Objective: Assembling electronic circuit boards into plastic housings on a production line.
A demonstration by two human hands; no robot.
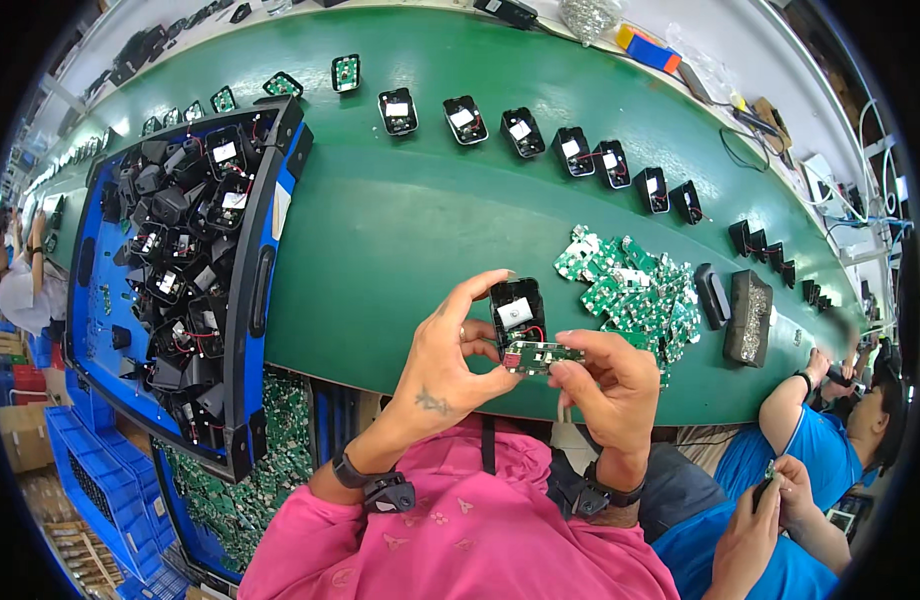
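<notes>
My left hand (442, 358) is wrapped round a small black plastic housing (499, 296), its open side facing up. Inside the housing sit a white-labelled block (514, 313) and thin red wires. My right hand (612, 385) pinches a narrow green circuit board (550, 354) by its right end. The board lies across the lower edge of the housing, close to my left thumb; whether the two touch I cannot tell. Just beyond my right hand a heap of green circuit boards (632, 290) is spread on the green table (380, 240).
At left stands a blue tray with a black rim (263, 290), full of black housings (170, 207). More housings (463, 118) line the table's far side. Right of the boards are a black bar (713, 296) and a dark box of small metal parts (748, 315). Co-workers in blue (750, 555) sit at right.
</notes>
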